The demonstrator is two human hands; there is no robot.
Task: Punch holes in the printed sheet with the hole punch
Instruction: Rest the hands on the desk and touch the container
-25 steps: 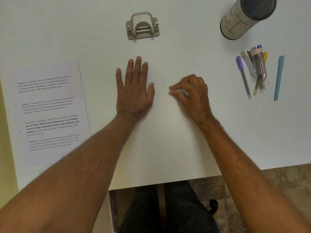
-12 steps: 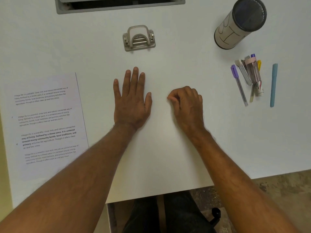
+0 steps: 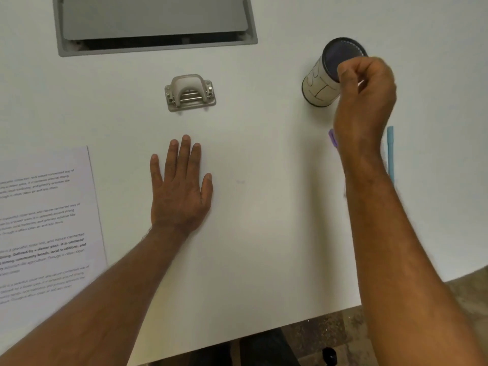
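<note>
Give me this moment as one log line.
left hand: flat on table | right hand: raised by pen cup | hole punch: untouched | printed sheet: unpunched

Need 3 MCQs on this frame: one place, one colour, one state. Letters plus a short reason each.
1. Where is the printed sheet?
A left edge of the table
B under the hole punch
C beside the cup

2. What colour is the pen right of the right forearm?
A red
B light blue
C black

3. What is the left hand doing?
A gripping the punch
B lifting the sheet
C lying flat, palm down

Answers:
A, it lies far left, apart from the hole punch.
B, its barrel is light blue.
C, fingers spread on the bare table, holding nothing.
</note>
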